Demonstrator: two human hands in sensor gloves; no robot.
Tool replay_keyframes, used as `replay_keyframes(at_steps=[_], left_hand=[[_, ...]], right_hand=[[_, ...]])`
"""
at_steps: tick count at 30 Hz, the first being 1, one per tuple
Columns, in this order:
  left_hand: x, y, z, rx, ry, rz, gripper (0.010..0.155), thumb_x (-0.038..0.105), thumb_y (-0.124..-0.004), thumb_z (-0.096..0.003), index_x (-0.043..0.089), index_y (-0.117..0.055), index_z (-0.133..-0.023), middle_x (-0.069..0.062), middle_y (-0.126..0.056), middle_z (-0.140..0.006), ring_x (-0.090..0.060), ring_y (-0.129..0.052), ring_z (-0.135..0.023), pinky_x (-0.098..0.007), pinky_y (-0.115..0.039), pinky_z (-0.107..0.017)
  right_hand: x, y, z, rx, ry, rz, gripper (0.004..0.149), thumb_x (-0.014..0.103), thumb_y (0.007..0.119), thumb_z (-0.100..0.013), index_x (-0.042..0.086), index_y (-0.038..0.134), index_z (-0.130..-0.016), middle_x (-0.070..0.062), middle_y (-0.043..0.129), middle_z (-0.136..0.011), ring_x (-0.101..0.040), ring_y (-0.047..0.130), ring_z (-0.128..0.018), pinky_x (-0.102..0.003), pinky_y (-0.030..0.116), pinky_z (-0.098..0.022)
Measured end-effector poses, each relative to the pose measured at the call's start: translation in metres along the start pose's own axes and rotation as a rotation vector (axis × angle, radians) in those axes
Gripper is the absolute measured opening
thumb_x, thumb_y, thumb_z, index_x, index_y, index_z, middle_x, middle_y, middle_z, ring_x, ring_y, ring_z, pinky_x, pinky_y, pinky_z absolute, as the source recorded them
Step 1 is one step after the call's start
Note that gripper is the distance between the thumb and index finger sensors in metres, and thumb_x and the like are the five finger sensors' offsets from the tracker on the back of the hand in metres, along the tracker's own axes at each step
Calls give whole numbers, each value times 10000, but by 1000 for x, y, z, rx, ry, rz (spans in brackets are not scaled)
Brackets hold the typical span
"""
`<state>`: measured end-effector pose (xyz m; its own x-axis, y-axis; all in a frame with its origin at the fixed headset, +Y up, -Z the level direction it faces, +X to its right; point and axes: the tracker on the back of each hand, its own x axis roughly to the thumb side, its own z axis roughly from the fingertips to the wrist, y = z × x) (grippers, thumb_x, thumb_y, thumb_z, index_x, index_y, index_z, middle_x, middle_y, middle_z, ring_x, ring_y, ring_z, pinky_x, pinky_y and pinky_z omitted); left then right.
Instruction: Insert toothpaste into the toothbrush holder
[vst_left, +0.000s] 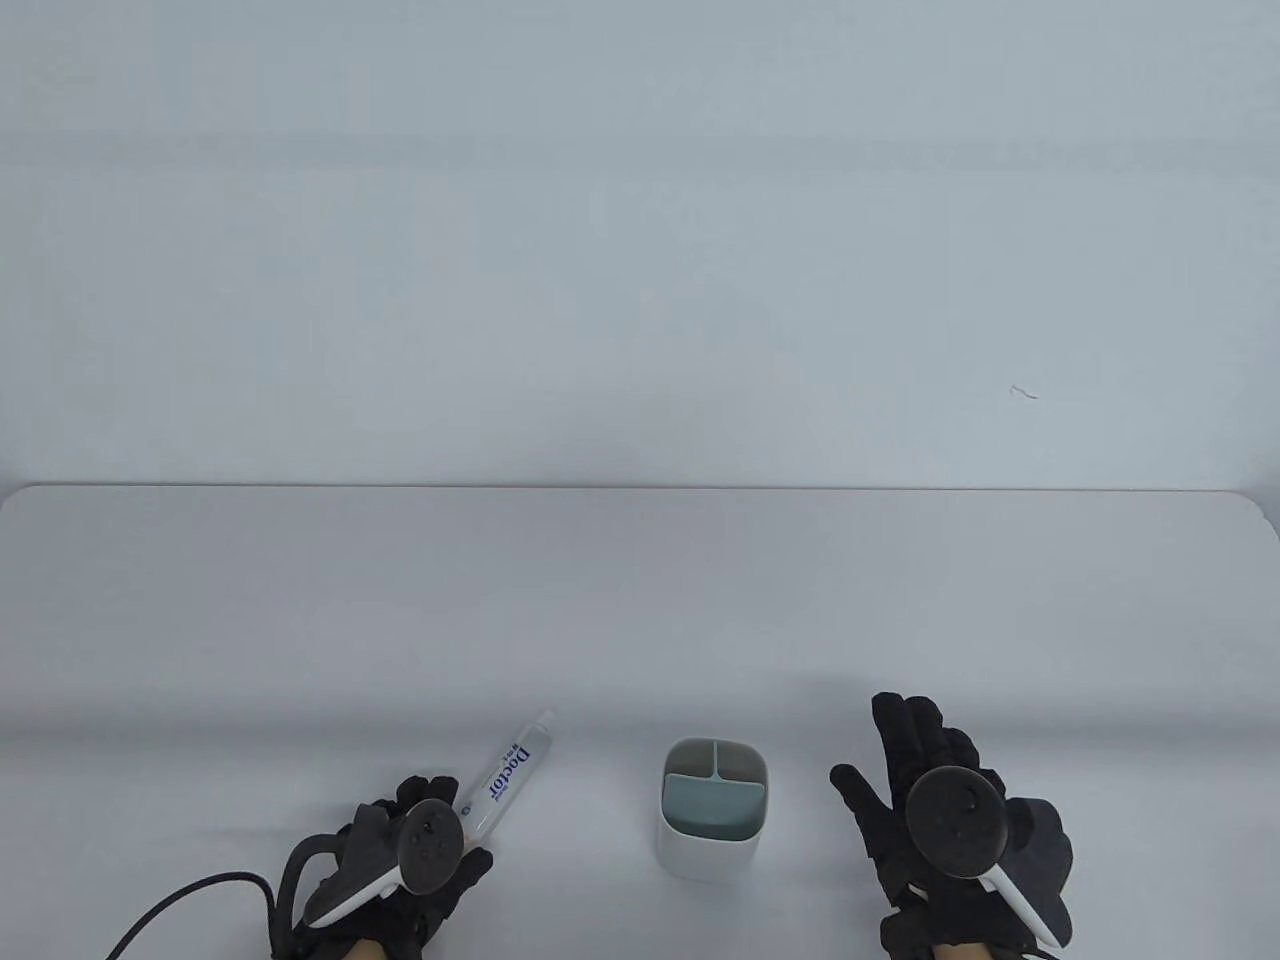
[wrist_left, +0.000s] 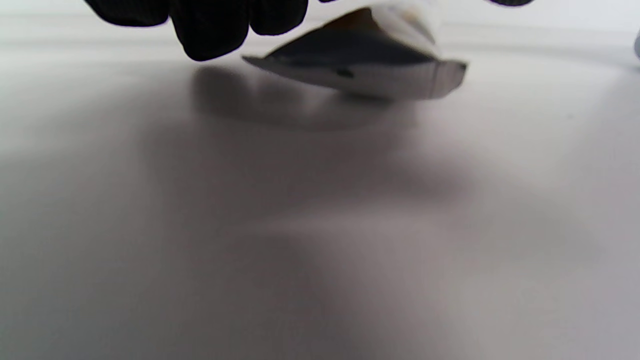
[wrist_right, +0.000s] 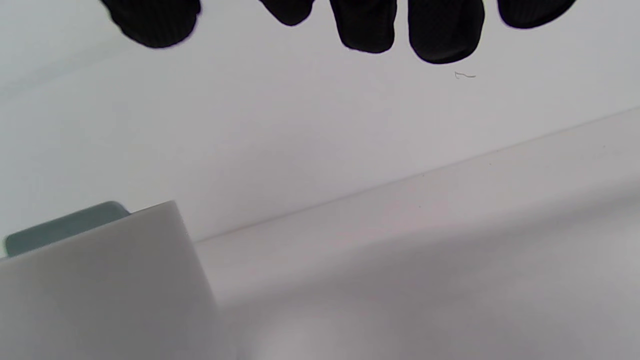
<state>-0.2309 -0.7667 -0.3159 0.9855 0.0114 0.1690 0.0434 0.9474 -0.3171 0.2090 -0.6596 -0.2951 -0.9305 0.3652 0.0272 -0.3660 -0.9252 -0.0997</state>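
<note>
The toothpaste (vst_left: 505, 775) is taken at its crimped tail end by the left hand (vst_left: 405, 860), cap pointing away, the tail lifted just clear of the counter (vst_left: 640, 600) in the left wrist view. Exactly how the fingers (wrist_left: 210, 30) close on it cannot be told. The toothbrush holder (vst_left: 714, 808) stands upright just beside, between both hands, untouched. The right hand (vst_left: 945, 820) is held spread, nothing in it. The pickup is judged underway; next, the tube must be raised, tipped upright and lowered into one compartment.

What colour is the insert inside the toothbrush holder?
Muted teal-grey insert within the white toothbrush holder; the table view shows it best.
</note>
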Motion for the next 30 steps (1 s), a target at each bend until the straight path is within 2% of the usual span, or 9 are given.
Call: replay_keyframes(at_steps=[6,11,14,18,21,26,27,30], left_hand=[[4,-9,-4,-76,10,-179,746,601,-512,-597,144,-278,-1139,-252,-395,-1222,-580,-540,-1070,-708,-540,-686],[5,-8,-5,-63,36,-141,670,531,-539,-612,156,-331,-1126,-238,-409,-1219,-572,-538,-1070,-696,-544,-693],[4,-6,-4,-11,31,-158,604,489,-576,-613,174,-398,-1097,-207,-478,-1207,-519,-588,-1074,-666,-578,-698],[8,-1,-2,47,43,-224,553,501,-640,-583,209,-492,-1028,-118,-598,-1167,-393,-705,-1048,-542,-704,-689],[16,0,1,120,29,-280,548,528,-665,-559,252,-472,-991,-71,-688,-1110,-322,-803,-984,-502,-760,-655],[26,0,3,157,20,-379,539,516,-669,-560,266,-452,-985,8,-738,-1016,-167,-872,-870,-436,-804,-613],[26,-1,3,150,11,-369,548,499,-665,-564,264,-422,-996,-11,-725,-1018,-288,-858,-826,-439,-793,-617],[28,-5,2,121,-45,-367,610,429,-639,-582,230,-333,-1070,-77,-662,-1043,-350,-809,-799,-489,-750,-626]], right_hand=[[-1,0,0,7,4,-10,731,586,581,-602,203,310,-1162,-202,422,-1240,-573,551,-1060,-727,439,-675],[-1,0,0,10,5,-13,724,582,582,-603,203,322,-1162,-199,430,-1239,-573,557,-1058,-725,441,-676],[-2,0,0,6,11,-21,719,578,583,-604,203,329,-1162,-201,435,-1237,-571,560,-1057,-724,441,-677],[-2,0,0,8,13,-26,715,575,584,-605,200,337,-1162,-200,435,-1238,-570,564,-1055,-724,442,-676],[-2,0,0,11,12,-28,713,572,584,-605,199,340,-1162,-201,440,-1236,-571,563,-1055,-723,443,-677],[-2,0,0,12,11,-32,708,569,584,-607,199,344,-1161,-199,442,-1236,-569,568,-1054,-723,444,-676],[-2,0,0,13,10,-33,709,569,583,-607,198,345,-1161,-199,444,-1235,-569,565,-1054,-722,444,-676],[-2,1,-1,18,7,-37,705,566,584,-608,199,347,-1161,-202,445,-1235,-567,568,-1054,-722,444,-676]])
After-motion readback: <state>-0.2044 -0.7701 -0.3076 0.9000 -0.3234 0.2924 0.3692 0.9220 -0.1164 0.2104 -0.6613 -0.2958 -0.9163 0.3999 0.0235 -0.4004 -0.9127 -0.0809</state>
